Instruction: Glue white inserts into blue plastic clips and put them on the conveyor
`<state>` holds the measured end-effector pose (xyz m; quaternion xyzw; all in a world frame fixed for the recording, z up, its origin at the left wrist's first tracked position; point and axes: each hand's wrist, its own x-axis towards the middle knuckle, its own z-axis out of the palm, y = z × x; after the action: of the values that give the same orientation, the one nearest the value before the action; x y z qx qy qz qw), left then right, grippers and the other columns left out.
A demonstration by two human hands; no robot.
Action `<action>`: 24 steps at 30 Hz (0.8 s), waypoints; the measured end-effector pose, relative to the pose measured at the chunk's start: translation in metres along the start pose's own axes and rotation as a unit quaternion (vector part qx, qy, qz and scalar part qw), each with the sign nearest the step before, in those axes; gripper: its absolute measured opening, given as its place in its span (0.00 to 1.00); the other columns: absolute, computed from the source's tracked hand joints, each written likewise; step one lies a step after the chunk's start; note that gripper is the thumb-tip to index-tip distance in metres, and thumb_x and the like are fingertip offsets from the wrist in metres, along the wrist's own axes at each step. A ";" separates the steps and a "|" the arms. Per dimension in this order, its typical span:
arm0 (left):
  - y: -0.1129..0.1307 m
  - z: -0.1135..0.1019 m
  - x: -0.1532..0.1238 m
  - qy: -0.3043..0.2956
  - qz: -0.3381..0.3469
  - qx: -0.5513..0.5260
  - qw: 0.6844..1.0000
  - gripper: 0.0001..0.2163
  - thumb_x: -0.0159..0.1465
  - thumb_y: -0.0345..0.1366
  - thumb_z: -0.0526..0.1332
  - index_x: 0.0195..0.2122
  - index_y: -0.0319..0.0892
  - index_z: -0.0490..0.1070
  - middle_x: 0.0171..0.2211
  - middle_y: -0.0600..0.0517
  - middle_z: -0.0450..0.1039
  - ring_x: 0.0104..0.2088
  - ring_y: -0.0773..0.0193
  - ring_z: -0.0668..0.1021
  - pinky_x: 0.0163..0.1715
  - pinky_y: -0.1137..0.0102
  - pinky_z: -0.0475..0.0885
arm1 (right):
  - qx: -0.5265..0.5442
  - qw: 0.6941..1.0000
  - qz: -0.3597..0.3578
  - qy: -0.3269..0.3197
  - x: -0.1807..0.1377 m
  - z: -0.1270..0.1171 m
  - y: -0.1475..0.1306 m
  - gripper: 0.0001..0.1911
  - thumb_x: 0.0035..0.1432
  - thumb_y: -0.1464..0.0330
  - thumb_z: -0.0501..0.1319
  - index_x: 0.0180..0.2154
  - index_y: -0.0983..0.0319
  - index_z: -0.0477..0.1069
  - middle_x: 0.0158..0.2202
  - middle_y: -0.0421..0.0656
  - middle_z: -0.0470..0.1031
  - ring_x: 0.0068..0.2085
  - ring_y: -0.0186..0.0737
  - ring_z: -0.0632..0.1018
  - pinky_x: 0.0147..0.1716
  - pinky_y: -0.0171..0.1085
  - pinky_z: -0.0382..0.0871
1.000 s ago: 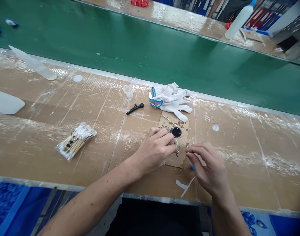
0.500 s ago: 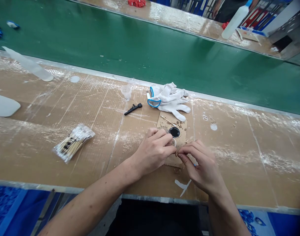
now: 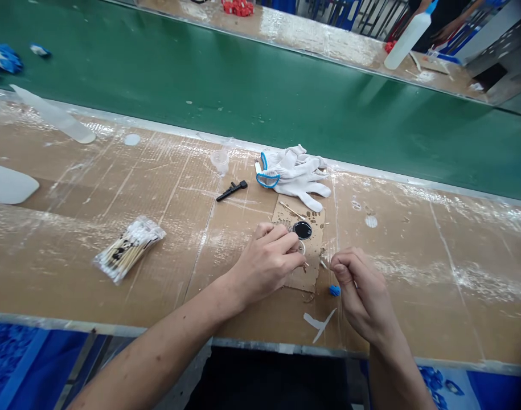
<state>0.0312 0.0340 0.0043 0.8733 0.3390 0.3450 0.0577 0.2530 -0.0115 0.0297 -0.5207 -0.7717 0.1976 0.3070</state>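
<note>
My left hand [image 3: 274, 257] is closed in a pinch over a cardboard piece [image 3: 303, 279]. A small brownish tip shows at its fingertips; the rest of what it grips is hidden. Beside its knuckles stands a small round pot of black liquid [image 3: 302, 230], with a pale ring [image 3: 302, 247] partly under the fingers. My right hand [image 3: 362, 290] is closed, thumb against fingers. A small white tip [image 3: 323, 264] shows by its fingertips; I cannot tell if it is held. A small blue piece [image 3: 334, 290] lies just below that hand. One cotton swab [image 3: 291, 210] rests on the cardboard.
White gloves [image 3: 298, 176] with blue cuffs lie behind the cardboard. Left of them are a black part [image 3: 232, 191] and a clear plastic cup [image 3: 220, 161]. A bag of cotton swabs [image 3: 130, 249] lies farther left. A green belt [image 3: 243, 85] runs along the back.
My right hand has moved right, away from my left fingertips, uncovering the small blue piece and the white tip. My left hand stays in place. Blue pieces on the belt have shifted right.
</note>
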 end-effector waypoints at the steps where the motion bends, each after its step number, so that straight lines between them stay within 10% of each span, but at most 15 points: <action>1: 0.000 0.000 0.000 -0.001 -0.001 -0.001 1.000 0.10 0.72 0.32 0.64 0.32 0.44 0.78 0.29 0.54 0.72 0.35 0.61 0.70 0.43 0.62 0.59 | 0.003 1.000 0.005 0.001 0.000 -0.001 0.001 0.11 0.76 0.71 0.53 0.37 0.58 0.65 0.33 0.39 0.67 0.35 0.36 0.70 0.34 0.36 0.63; 17: 0.005 -0.027 0.002 -0.010 -0.002 -0.025 1.000 0.03 0.69 0.30 0.65 0.41 0.41 0.79 0.30 0.53 0.71 0.34 0.61 0.70 0.41 0.63 0.61 | -0.020 0.992 0.090 0.090 0.004 -0.020 0.046 0.11 0.70 0.64 0.63 0.33 0.57 0.77 0.31 0.40 0.78 0.33 0.41 0.76 0.33 0.40 0.67; 24: 0.014 -0.054 -0.047 -0.015 -0.132 -0.012 0.991 0.05 0.71 0.28 0.62 0.44 0.43 0.76 0.35 0.51 0.74 0.38 0.60 0.74 0.43 0.63 0.65 | 0.026 0.976 0.155 0.150 -0.003 -0.031 0.055 0.11 0.60 0.60 0.71 0.30 0.58 0.78 0.28 0.40 0.78 0.28 0.39 0.74 0.28 0.38 0.66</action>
<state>-0.0202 -0.0138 0.0234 0.8256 0.4458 0.3250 0.1183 0.3123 0.0065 0.0174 -0.6493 -0.6216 0.1824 0.3983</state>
